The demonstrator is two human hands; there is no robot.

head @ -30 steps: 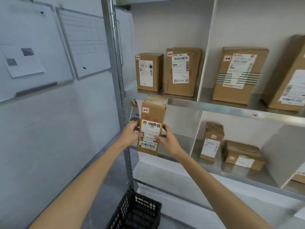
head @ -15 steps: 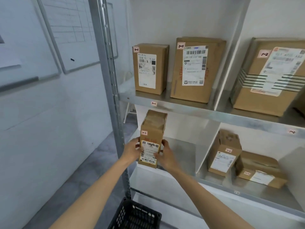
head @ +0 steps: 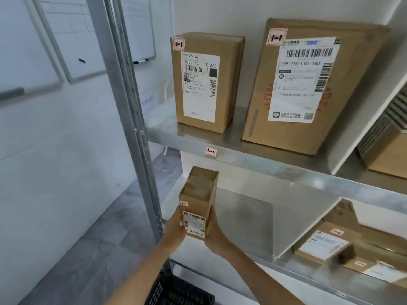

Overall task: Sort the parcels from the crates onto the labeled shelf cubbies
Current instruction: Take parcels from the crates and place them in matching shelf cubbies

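Two hands, left hand [head: 175, 227] and right hand [head: 214, 232], clamp a small parcel [head: 197, 208] by its sides at lower centre, label outward, upright at the second shelf [head: 242, 216] cubby mouth, likely for setting down.

On the upper shelf [head: 253, 160] the smaller parcel [head: 204, 84] stands left of the larger parcel [head: 308, 89]. Beneath, a slim parcel [head: 198, 201] is at the front of the lower cubby [head: 244, 219], the crate [head: 176, 291] below it, whiteboards [head: 88, 40] left of the post [head: 123, 106]
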